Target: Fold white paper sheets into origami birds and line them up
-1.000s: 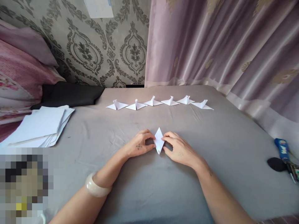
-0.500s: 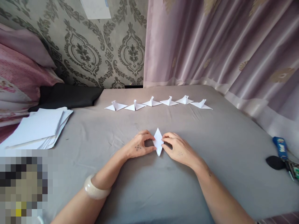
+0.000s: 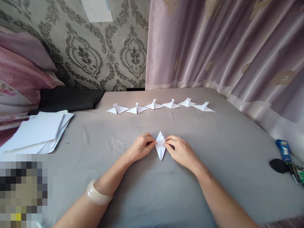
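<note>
- The folded paper diamond (image 3: 160,147) lies on the grey cloth (image 3: 152,196), on the near side of the row of folded paper birds (image 3: 154,105), below its middle and well apart from it.
- The left hand (image 3: 142,146) has thumb and fingertips brought together, pinching the diamond's left corner; the right hand (image 3: 180,152) takes the right corner in a similar close pinch, its thumb and forefinger nearly meeting.
- The paper should be very light, crisp along its creases, and springy where layers stack; it likely dents or tears under a hard pull, most easily at the narrow points.
- The side corners look the best hold, since both flaps beside the centre slit stay free there.
- The cloth has small wrinkles and probably gives a little, so a crease may press less sharply.
- Sideways room looks ample nearer than the row; the paper stack (image 3: 40,128) lies left of it and nearer, the keys (image 3: 297,172) right of it and nearer.
- The curtain (image 3: 201,41) hangs beyond the row.
</note>
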`<action>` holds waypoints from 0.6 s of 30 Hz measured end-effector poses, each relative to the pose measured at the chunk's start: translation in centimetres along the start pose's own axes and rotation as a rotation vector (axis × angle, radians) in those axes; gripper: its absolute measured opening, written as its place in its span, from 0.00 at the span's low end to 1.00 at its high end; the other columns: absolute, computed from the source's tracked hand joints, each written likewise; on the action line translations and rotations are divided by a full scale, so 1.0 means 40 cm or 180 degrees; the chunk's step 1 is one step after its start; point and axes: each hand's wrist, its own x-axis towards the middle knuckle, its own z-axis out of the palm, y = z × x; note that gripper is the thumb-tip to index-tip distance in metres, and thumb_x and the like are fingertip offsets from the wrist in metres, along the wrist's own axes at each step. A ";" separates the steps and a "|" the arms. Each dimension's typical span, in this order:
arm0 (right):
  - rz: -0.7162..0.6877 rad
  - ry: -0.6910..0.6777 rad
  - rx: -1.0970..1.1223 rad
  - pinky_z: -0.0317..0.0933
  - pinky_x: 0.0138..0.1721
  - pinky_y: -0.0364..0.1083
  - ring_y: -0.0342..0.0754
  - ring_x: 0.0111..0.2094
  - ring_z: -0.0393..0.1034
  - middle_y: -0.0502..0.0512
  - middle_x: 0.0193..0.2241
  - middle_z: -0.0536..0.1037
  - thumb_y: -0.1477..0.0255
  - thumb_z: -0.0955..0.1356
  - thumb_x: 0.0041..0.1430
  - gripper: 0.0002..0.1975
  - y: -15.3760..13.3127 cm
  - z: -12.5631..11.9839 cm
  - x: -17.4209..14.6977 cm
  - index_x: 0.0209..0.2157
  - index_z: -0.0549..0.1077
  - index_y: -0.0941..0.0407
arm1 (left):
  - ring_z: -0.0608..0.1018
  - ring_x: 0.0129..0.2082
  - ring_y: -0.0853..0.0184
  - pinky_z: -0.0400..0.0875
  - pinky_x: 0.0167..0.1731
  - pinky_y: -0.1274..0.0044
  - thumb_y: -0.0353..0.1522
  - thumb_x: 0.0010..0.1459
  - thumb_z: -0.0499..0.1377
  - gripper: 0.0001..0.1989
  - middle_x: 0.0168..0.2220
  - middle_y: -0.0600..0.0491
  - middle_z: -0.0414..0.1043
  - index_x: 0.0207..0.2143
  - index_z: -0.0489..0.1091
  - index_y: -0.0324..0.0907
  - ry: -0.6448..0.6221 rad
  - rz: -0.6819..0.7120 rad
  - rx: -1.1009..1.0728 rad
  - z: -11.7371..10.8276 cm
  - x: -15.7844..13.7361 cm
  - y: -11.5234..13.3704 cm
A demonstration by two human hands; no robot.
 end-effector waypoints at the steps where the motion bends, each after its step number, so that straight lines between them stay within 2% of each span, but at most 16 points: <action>1: 0.0040 0.0033 0.0020 0.60 0.40 0.45 0.46 0.42 0.69 0.49 0.40 0.77 0.69 0.60 0.64 0.14 0.000 0.002 0.002 0.29 0.75 0.52 | 0.73 0.31 0.69 0.65 0.31 0.79 0.34 0.62 0.54 0.12 0.33 0.51 0.70 0.30 0.75 0.40 0.0035 -0.0022 0.0002 0.002 0.001 0.000; 7: 0.0147 0.0145 0.0080 0.60 0.39 0.44 0.45 0.40 0.70 0.48 0.38 0.77 0.70 0.64 0.61 0.09 0.003 0.011 0.007 0.28 0.73 0.52 | 0.73 0.31 0.69 0.65 0.31 0.79 0.32 0.60 0.56 0.09 0.33 0.51 0.71 0.30 0.75 0.41 0.0093 -0.0070 -0.0031 0.005 0.002 0.005; 13: 0.0052 0.0060 -0.0077 0.59 0.38 0.44 0.46 0.41 0.69 0.48 0.40 0.77 0.72 0.65 0.60 0.06 0.006 0.013 0.006 0.31 0.74 0.52 | 0.73 0.33 0.68 0.65 0.33 0.79 0.31 0.60 0.56 0.07 0.34 0.51 0.70 0.31 0.74 0.41 0.0075 0.0140 0.0185 0.017 -0.002 -0.010; 18: 0.0053 0.0027 -0.0008 0.60 0.39 0.45 0.46 0.42 0.69 0.49 0.41 0.76 0.70 0.63 0.62 0.09 0.007 0.010 0.003 0.31 0.75 0.52 | 0.73 0.32 0.68 0.66 0.33 0.78 0.34 0.60 0.55 0.09 0.35 0.50 0.71 0.32 0.74 0.42 0.0119 0.0064 0.0223 0.016 -0.005 -0.004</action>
